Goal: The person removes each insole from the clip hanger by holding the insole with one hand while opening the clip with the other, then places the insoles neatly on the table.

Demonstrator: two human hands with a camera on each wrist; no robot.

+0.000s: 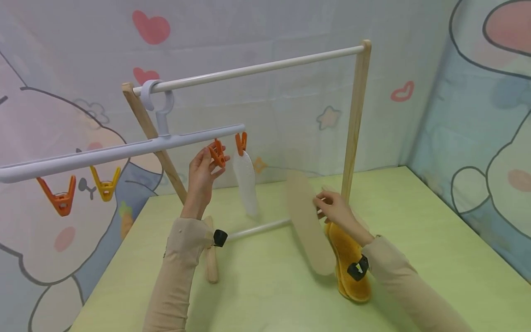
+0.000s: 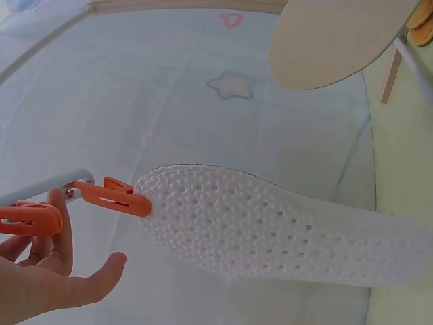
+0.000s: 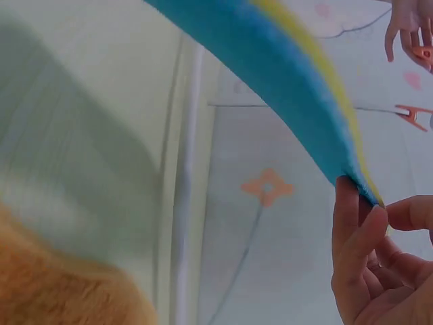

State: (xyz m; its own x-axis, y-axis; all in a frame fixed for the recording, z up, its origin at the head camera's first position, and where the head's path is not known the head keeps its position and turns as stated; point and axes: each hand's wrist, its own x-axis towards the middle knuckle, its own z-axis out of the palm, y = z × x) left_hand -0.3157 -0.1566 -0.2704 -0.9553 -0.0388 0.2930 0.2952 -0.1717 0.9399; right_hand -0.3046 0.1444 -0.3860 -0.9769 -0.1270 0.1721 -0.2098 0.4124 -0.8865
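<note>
My left hand [image 1: 204,168] is raised under the hanger bar [image 1: 195,137], fingers against an orange clip [image 1: 217,154], its thumb standing apart in the left wrist view. Beside it, another orange clip [image 2: 114,196] holds a white dimpled insole [image 2: 257,227] that hangs down. Between thumb and fingertips, my right hand [image 1: 337,213] pinches the edge of a beige insole [image 1: 309,226]. From the right wrist view, this insole shows a blue face [image 3: 270,81] and a yellow edge. The held insole is lifted over the table and tilted.
A wooden-legged rack with a white top rod [image 1: 257,68] carries the hanger by its hook [image 1: 159,103]. Another orange clip [image 1: 62,205] and a yellow clip [image 1: 106,189] hang at left. Fuzzy mustard insoles [image 1: 352,281] lie on the green table [image 1: 419,221] under my right wrist.
</note>
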